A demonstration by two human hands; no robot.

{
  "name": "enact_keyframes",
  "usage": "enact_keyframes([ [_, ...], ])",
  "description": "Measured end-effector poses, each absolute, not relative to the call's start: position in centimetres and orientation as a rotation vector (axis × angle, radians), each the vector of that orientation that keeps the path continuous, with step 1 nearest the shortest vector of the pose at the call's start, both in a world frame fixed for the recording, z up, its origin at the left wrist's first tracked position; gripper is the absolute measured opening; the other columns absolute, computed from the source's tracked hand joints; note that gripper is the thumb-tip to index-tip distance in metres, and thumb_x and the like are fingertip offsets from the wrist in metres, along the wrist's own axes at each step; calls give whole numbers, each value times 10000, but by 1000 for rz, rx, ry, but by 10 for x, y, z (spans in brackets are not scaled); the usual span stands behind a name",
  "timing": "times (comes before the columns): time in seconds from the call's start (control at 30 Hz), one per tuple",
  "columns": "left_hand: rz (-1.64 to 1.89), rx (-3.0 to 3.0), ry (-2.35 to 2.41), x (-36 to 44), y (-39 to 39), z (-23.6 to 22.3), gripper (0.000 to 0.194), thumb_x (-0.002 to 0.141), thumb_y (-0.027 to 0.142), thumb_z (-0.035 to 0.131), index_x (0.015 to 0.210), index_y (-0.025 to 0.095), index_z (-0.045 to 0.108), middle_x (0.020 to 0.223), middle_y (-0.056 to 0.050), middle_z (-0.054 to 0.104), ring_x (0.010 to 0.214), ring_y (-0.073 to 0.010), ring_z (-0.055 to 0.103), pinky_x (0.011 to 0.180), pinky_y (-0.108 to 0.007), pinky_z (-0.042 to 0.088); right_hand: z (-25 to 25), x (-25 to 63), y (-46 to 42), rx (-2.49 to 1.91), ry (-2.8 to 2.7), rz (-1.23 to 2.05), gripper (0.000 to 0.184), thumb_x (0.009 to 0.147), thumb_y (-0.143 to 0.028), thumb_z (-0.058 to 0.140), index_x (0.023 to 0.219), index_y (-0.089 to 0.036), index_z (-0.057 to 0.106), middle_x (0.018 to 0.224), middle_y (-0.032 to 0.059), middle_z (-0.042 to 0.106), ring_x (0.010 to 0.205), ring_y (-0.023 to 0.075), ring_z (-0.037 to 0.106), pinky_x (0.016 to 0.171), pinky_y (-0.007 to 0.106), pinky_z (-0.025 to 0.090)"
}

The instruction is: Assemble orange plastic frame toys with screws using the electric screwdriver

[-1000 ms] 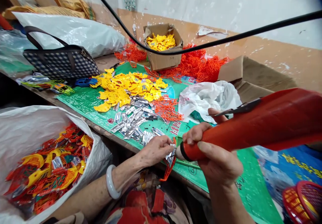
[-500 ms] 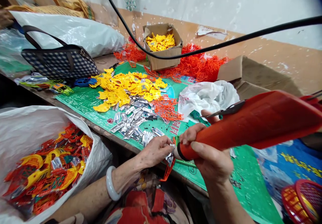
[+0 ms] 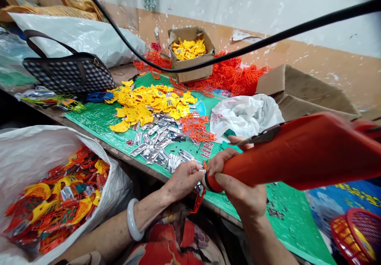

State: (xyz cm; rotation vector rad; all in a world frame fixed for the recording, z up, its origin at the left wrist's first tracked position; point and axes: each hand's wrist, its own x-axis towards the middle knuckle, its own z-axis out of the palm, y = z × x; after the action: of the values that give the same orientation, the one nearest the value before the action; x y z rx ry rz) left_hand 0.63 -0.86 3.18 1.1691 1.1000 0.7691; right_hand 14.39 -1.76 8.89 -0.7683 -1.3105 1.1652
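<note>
My right hand [image 3: 238,177] is wrapped round a fat red power screwdriver [image 3: 276,157], tilted so that its pale nose points down and left. A dark lever [image 3: 262,134] runs along its upper side. The nose meets a small orange plastic part with a silvery plate [image 3: 199,201], which my left hand [image 3: 184,179] pinches at the table's front edge. The tool and fingers partly hide this part. Just beyond my left hand lie silver plates [image 3: 157,142] in a loose pile, with yellow plastic pieces [image 3: 149,102] heaped behind them.
An open white sack [image 3: 116,189] of orange and yellow parts stands at left. A carton [image 3: 193,73] of yellow pieces is at the back. A black cable [image 3: 247,51] hangs across the view. Small dark bits [image 3: 276,209] and a red basket [image 3: 342,237] are at right.
The screwdriver and my right hand have shifted slightly left and down, with the tool's rear end lower. My left hand stays nearly still, holding the orange part.
</note>
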Motion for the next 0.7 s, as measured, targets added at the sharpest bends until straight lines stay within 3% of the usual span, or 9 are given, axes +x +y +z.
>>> enact_keyframes([
  [0.13,790,1153,1110,5,-9,33,264,746,423,633,728,164,680,628,-13,665,670,-209,616,548,-243,431,91,143,-18,-781,-1368,1137,113,713,-144,676,716,-230,602,681,-28,569,644,163,578,732,387,521],
  [0.4,821,1130,1112,4,-10,32,201,732,351,652,696,156,683,569,-3,636,657,-203,606,560,-253,442,92,138,-18,-832,-1335,1103,439,664,-104,713,1034,-285,562,691,-56,615,625,174,608,720,395,550],
  [0.7,834,1155,1117,-1,-13,30,235,729,388,616,729,155,649,577,15,588,616,-173,549,543,-240,398,91,134,-19,-767,-1293,1166,358,725,-128,690,1016,-283,551,708,-61,583,634,157,587,670,363,529],
])
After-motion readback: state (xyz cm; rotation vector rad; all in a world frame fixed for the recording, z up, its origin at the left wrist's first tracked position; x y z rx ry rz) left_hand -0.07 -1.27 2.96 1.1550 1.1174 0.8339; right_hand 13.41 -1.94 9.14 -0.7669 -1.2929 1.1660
